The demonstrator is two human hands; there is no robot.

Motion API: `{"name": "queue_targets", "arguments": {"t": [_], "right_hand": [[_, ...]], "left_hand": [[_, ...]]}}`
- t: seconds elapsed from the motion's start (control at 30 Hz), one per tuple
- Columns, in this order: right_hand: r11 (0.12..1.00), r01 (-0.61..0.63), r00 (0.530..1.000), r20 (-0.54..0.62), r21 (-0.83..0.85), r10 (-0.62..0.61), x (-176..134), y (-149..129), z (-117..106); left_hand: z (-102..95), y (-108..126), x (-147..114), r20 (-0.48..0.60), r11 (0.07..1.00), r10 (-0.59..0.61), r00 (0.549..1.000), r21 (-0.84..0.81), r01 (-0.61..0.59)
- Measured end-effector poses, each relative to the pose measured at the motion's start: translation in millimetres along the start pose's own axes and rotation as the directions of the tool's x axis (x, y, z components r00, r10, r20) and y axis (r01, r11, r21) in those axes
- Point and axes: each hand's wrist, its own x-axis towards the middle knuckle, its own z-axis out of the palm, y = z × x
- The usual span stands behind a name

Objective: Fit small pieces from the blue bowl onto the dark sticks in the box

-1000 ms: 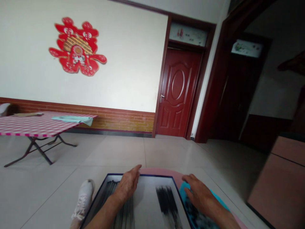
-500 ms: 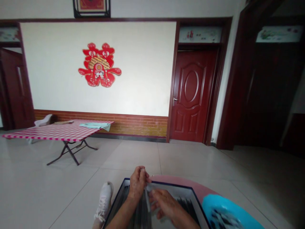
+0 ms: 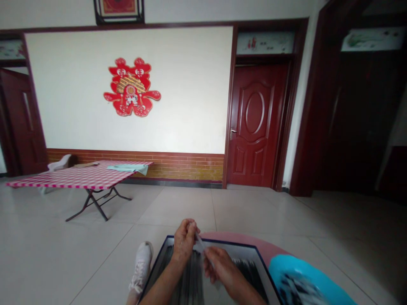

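Observation:
My left hand is closed above the far edge of a shallow dark-blue-rimmed box, pinching a thin pale strip. The strip slants down to my right hand, whose thumb and fingers are closed on its lower end over the box. Rows of thin dark strips lie lengthwise inside, partly covered by my forearms. More dark strips fill the box's right side. What exactly the strips are is too small and blurred to tell.
A bright blue basin with blurred black and white pieces stands right of the box. Beneath is a pink round surface. A white shoe is at left. Farther off stand a checked folding table and a red door.
My right hand has closed on the strip's lower end. The strip has swung from nearly upright to a slant between both hands. The view has shifted slightly.

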Motion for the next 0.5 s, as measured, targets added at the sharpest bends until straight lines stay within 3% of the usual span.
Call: {"name": "queue_targets", "arguments": {"t": [0.13, 0.27, 0.33, 0.43, 0.5], "right_hand": [[0.995, 0.045, 0.998, -0.050, 0.089, -0.041, 7.5, 7.7, -4.5], [0.975, 0.091, 0.995, -0.058, 0.200, -0.081, 13.2, 14.2, -4.3], [0.966, 0.105, 0.993, -0.080, 0.235, -0.088, 14.6, 15.4, -3.6], [0.967, 0.105, 0.991, -0.101, 0.233, -0.083, 15.4, 16.2, -1.3], [0.970, 0.093, 0.993, -0.088, 0.224, -0.075, 15.1, 16.1, 1.5]], "left_hand": [[-2.7, 1.5, 4.3, -0.016, 1.000, 0.001, 1.000, -0.003, -0.001], [1.5, -1.0, 1.4, 0.038, 1.000, -0.021, 0.999, 0.007, 0.021], [4.7, -4.5, -3.1, 0.131, 0.999, -0.018, 0.991, 0.042, 0.013], [7.9, -9.3, -11.0, 0.336, 0.993, -0.053, 0.940, 0.114, 0.015], [8.1, -9.9, -14.0, 0.368, 0.984, -0.080, 0.926, 0.177, 0.015]]}}
